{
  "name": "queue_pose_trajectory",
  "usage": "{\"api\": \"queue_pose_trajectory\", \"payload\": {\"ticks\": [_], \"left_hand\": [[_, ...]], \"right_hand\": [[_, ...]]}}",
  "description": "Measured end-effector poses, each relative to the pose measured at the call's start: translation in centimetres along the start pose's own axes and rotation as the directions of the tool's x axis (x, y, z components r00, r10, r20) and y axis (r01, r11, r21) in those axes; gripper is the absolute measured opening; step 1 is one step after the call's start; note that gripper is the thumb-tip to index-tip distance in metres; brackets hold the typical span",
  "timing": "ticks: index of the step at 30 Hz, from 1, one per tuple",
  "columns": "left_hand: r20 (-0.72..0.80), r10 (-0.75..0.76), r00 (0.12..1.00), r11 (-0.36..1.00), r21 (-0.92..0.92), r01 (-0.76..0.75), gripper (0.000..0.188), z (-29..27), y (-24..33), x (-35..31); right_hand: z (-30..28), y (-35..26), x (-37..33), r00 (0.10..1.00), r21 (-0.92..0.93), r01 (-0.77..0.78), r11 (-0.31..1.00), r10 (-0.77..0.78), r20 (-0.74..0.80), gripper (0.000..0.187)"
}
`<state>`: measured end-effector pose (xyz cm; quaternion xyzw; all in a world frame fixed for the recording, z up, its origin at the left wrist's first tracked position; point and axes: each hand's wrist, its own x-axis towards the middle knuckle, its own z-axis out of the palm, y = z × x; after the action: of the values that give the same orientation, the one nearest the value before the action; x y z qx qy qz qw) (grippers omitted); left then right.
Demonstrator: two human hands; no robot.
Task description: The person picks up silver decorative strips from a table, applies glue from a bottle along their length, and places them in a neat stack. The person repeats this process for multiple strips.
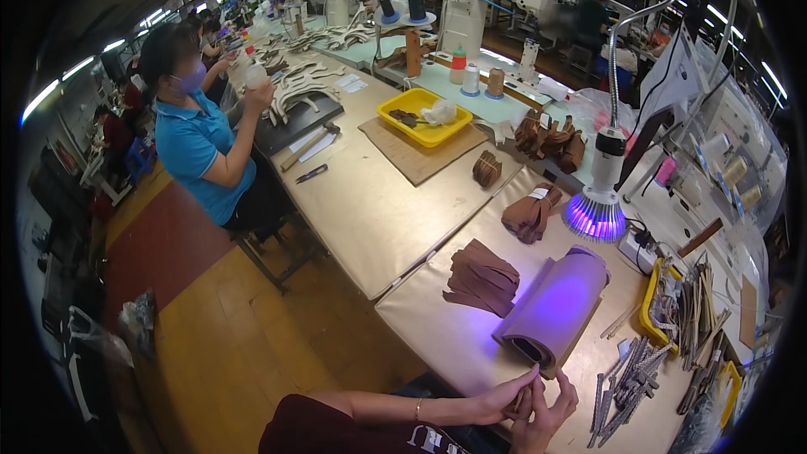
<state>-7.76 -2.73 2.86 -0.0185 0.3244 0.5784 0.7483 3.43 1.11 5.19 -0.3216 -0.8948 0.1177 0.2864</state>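
In the lower right of the frame, the person's left hand (502,401) and right hand (545,410) are brought together, with fingers bent and fingertips close to each other. Whether they pinch some small piece between them, I cannot tell, because the fingers cover that place. They are at the lower end of a thick roll of brown sheet material (551,307), which lies slantwise on the gold-coloured table (345,231); if the fingertips touch it is not clear. Violet light falls on the roll, near a silver lamp with a flexible neck (594,212).

At the upper centre, a shallow yellow plastic tray (420,137) stands on a flat brown board (419,166). In it are some dark pieces (404,118) and a crumpled, whitish clear plastic bag (439,112). At the right, a second yellow tray (646,309) contains a mixed heap of thin pieces, hard to distinguish one from another; long narrow strips (699,311) beside it hide its far side. Lower, near the right edge, a third yellow container (734,393) shows only in part.

Left of the roll lies a fanned pile of brown strips (481,277). The sleeve of the person is cut by the lower edge of the frame.
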Motion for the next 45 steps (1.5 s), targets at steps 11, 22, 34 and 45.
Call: {"api": "queue_pose_trajectory", "payload": {"ticks": [11,22,34,45], "left_hand": [[0.565,0.515,0.644,0.746,0.075,-0.662,0.026,6.0,-1.0,2.5],[0.553,0.726,0.410,0.264,0.326,-0.908,0.069,10.5,2.8,4.2],[0.449,0.860,-0.242,-0.492,0.604,-0.627,0.070,7.7,5.9,8.4],[0.485,0.856,-0.182,-0.518,0.810,-0.276,0.054,-7.5,15.5,-2.1]], "right_hand": [[-1.5,-0.1,5.6,0.851,0.631,0.034,0.775,0.309,-0.425,0.066],[-2.0,-1.2,6.2,0.897,0.954,-0.004,0.299,0.423,-0.129,0.085],[0.4,-1.5,8.4,0.670,0.989,-0.012,0.145,0.736,-0.100,0.036],[4.7,18.7,20.1,0.572,0.915,-0.271,0.299,0.814,-0.096,0.064]]}}
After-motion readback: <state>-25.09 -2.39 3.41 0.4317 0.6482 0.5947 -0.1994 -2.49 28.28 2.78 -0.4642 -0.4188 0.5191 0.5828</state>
